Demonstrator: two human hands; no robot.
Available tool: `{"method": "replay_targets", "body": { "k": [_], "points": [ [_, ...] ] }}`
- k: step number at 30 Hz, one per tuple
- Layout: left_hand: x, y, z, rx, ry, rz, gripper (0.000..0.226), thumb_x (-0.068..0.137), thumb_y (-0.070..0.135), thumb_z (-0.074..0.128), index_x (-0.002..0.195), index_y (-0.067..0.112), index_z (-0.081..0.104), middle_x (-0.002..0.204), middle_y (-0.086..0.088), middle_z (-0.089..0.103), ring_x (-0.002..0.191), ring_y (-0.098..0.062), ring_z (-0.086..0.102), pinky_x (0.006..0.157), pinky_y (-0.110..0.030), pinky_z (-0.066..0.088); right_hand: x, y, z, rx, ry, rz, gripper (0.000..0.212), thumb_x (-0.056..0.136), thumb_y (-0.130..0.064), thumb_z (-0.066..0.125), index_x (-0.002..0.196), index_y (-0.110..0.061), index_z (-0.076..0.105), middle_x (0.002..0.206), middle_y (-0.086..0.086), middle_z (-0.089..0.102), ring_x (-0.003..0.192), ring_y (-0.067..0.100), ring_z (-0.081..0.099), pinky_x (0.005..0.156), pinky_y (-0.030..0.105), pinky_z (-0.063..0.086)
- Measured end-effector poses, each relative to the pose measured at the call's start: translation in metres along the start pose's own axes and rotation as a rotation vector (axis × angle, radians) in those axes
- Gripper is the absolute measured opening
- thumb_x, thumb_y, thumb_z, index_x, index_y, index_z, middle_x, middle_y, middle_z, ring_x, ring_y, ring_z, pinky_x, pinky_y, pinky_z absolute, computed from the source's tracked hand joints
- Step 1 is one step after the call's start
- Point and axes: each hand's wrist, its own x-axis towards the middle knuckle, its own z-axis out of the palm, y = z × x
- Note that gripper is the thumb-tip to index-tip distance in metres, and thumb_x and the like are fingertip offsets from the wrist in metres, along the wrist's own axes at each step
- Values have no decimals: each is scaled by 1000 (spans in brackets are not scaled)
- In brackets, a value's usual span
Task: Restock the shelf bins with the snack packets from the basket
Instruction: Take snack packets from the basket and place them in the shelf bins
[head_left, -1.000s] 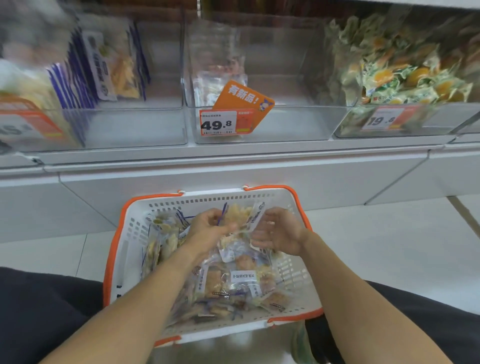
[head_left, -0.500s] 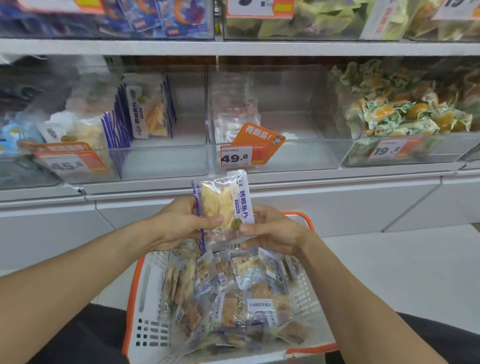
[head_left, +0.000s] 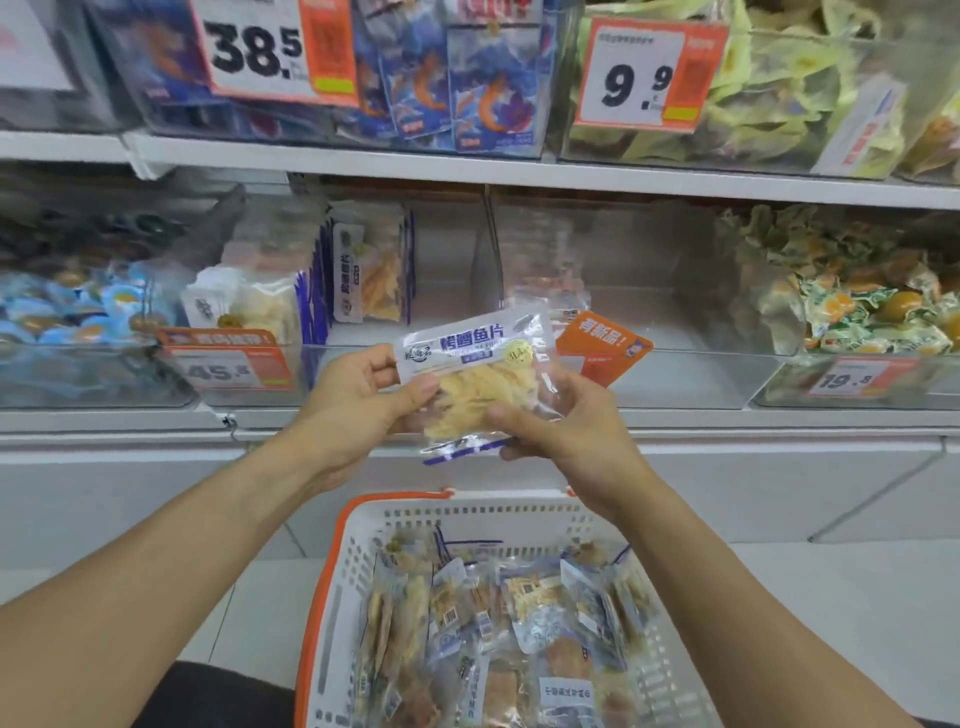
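The fish-slice packet (head_left: 475, 379) has risen from basket height and turned sideways, gripped by left hand (head_left: 358, 400) and right hand (head_left: 561, 421) before the half-stocked clear bin (head_left: 363, 358), while the basket (head_left: 332, 597) remains heaped.

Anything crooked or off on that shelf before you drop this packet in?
The orange promo tag on the near-empty middle bin hangs tilted, unlike the square price labels beside it. The packet, gripped by the left hand and right hand, looks intact.
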Motion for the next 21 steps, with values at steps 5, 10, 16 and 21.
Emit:
{"method": "replay_targets", "body": {
  "k": [5,10,16,21],
  "points": [
    [7,9,-22,500,324,365,32,86,12,76,111,16,56,100,1,67,85,-14,66,74,-22,55,28,-17,32,-415,202,-310,35,75,-8,86,98,-17,61,87,-8,73,77,4,71,64,21,56],
    [23,23,-67,1031,635,720,42,81,18,72,119,8,56,117,-11,56,113,-29,47,94,-35,34,73,-48,69,-889,227,-696,25,79,-16,78,90,-19,57,79,-7,67,70,12,62,62,22,49],
    [40,6,-94,1350,461,361,78,85,67,59,148,27,39,162,-10,23,152,-29,4,121,-50,3,165,-29,112,-978,227,-253,10,79,-20,68,83,-17,59,87,8,67,80,30,65,68,36,55],
    [45,2,-100,1415,436,355,94,76,72,65,151,27,32,162,-9,21,152,-30,2,121,-52,2,234,-1,121,-821,289,76,26,84,-30,75,92,-15,56,104,5,65,91,22,64,81,34,57]
  ]
}}
